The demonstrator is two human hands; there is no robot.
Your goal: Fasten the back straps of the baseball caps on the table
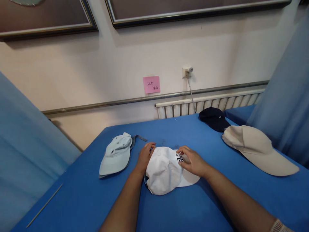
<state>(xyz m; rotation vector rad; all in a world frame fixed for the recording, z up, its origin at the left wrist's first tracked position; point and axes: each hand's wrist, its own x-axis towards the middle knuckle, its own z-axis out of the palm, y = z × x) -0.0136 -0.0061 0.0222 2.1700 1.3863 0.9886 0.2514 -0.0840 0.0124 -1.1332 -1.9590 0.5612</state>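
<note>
A white cap [161, 174] with black lettering on its front lies on the blue-covered table, its brim pointing right. My left hand [145, 155] rests against the cap's left far side, fingers loosely bent and not closed round it. Over the front of the crown, where the brim begins, my right hand [194, 162] touches the cap with thumb and fingers apart, partly covering the lettering. To the left sits a pale blue cap [117, 154] with a dark strap, brim facing me. A beige long-brimmed cap [256, 145] and a navy cap [212, 118] are on the right.
The blue table surface [79, 199] runs up near a wall with a radiator [177, 110] and a metal pipe [116, 102]. A thin stick [44, 205] lies near the left edge. Blue curtains [26, 145] hang on both sides. A plugged-in cable [191, 91] drops behind the table.
</note>
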